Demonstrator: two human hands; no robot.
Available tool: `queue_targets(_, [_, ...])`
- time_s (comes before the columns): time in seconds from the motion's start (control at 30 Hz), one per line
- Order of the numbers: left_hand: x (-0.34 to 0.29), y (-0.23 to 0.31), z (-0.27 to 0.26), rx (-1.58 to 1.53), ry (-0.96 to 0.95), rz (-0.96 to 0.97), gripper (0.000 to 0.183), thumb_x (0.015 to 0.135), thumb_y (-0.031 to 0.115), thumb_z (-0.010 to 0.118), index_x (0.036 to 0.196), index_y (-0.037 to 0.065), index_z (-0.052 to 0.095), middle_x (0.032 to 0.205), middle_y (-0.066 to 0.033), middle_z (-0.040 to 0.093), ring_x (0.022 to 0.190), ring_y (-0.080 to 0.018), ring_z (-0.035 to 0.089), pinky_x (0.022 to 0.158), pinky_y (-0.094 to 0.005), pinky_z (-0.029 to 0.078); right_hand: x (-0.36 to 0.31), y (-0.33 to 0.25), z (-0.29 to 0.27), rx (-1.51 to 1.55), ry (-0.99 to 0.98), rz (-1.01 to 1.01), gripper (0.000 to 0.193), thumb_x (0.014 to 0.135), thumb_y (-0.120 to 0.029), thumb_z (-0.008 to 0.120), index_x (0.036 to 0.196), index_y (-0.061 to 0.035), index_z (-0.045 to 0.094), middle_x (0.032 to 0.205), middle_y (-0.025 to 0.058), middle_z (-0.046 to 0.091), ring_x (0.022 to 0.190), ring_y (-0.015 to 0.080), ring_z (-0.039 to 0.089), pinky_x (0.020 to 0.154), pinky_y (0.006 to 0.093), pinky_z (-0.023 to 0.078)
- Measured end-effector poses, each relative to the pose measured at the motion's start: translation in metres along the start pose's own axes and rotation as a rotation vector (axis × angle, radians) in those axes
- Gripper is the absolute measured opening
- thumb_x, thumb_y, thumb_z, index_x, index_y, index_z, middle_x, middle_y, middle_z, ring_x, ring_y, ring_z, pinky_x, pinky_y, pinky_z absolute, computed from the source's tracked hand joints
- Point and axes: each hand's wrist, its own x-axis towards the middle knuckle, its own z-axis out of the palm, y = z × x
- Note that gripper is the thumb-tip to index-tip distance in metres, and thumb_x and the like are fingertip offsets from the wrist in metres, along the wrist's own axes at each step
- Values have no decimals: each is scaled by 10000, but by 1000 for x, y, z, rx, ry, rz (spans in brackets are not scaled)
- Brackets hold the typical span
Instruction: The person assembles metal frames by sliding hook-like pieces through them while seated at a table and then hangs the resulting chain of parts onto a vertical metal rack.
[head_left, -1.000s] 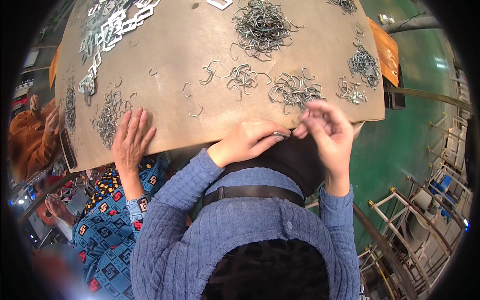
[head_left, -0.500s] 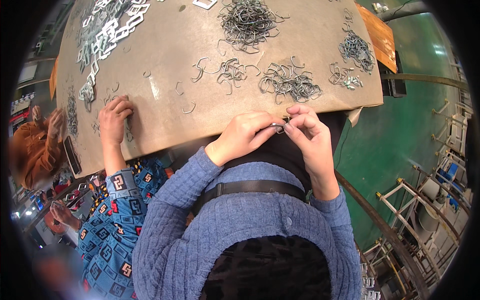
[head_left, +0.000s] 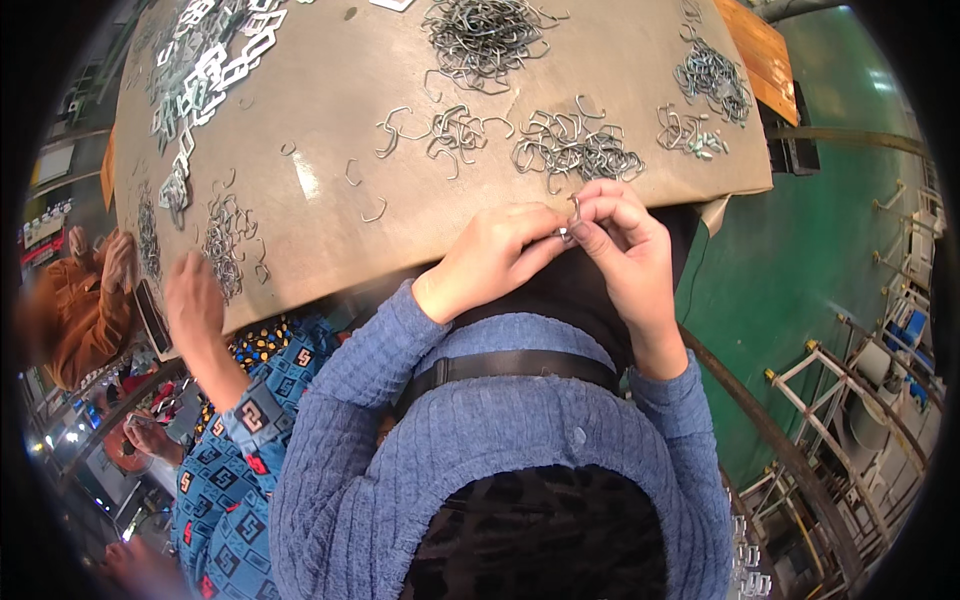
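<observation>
In front of my body, at the table's near edge, my two hands meet. My right hand (head_left: 632, 255) is closed in a pinch on a small bent wire hook (head_left: 575, 207), which sticks up between thumb and fingers. Fingertips of my left hand (head_left: 498, 252) are pressed together against the lower end, on a small shiny metal piece mostly hidden by the fingers. Whether the two pieces are joined I cannot tell. Just beyond my hands lies a heap of bent wire hooks (head_left: 580, 150), with a smaller heap of hooks (head_left: 458, 132) to its left.
On the brown-covered table (head_left: 330, 110) lie a large wire heap (head_left: 482, 45), a right-hand heap (head_left: 715, 82), small silver cylinders (head_left: 708, 146) and flat metal frames (head_left: 215, 70). At left, a co-worker's hand (head_left: 195, 300) is near more hooks (head_left: 226, 235); another person's brown sleeve (head_left: 80, 325) is beyond.
My hands have risen slightly, and the wire hook now stands more upright in my right fingers. The co-worker's hand has drawn back toward the table edge, uncovering the hooks there.
</observation>
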Motion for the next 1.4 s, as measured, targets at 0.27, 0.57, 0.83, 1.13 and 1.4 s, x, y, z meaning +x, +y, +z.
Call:
queue_targets(0.27, [11, 4, 5, -78, -44, -129, 132, 800, 28, 658, 924, -13, 636, 799, -133, 631, 708, -227, 624, 631, -320, 487, 5, -8, -14, -240, -62, -260, 93, 781, -21, 695, 858, 10, 651, 974, 78, 592, 898, 165, 589, 794, 279, 480])
queue_targets(0.57, [22, 26, -19, -24, -319, -22, 205, 799, 91, 664, 986, 10, 640, 922, -151, 647, 851, -321, 638, 737, -354, 514, -9, -11, -7, -413, 52, -566, 193, 718, 50, 714, 875, -9, 617, 957, 117, 606, 815, 227, 630, 684, 296, 524])
queue_targets(0.83, [88, -85, -142, 315, 393, -229, 264, 868, 165, 619, 1114, 77, 658, 1096, -90, 659, 980, -210, 631, 855, -322, 494, -24, -17, 0, -341, -57, -546, 183, 728, 41, 722, 865, -10, 613, 928, 111, 615, 800, 211, 634, 668, 291, 548])
queue_targets(1.13, [132, -156, -169, 927, 332, -145, 413, 795, 321, 710, 1174, 179, 629, 1149, -146, 598, 1060, -322, 564, 912, -403, 462, -27, -7, 3, -274, -17, -439, 138, 763, 48, 691, 862, -11, 615, 927, 107, 599, 785, 190, 609, 643, 276, 522])
queue_targets(1.4, [112, -118, -179, 763, 248, -583, 538, 721, 397, 779, 990, -35, 602, 1001, -217, 598, 898, -335, 596, 801, -372, 496, -30, -4, 0, -290, -11, -433, 159, 745, 57, 703, 859, -15, 617, 934, 100, 589, 788, 194, 606, 646, 280, 517])
